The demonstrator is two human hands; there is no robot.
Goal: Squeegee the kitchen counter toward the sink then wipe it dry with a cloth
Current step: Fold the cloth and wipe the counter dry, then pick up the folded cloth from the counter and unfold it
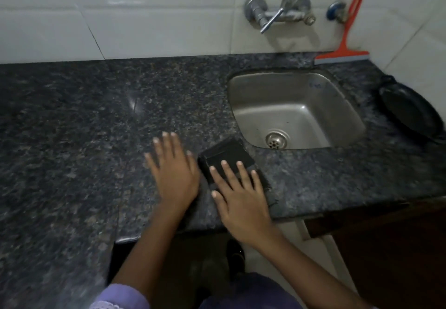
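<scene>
A folded dark cloth [226, 155] lies on the speckled granite counter [84, 120], just left of the sink's front corner. My right hand [237, 195] rests flat on the cloth with fingers spread. My left hand [175, 172] lies flat on the counter beside the cloth, its fingers apart and touching the cloth's left edge. The steel sink [293, 108] sits at the right. An orange squeegee [345, 43] leans upright against the tiled wall behind the sink, its blade on the counter.
A wall tap [277, 12] juts out above the sink. A black pan [410, 110] lies on the counter right of the sink. The counter's front edge [337, 212] runs below my hands, with a step down to the left section.
</scene>
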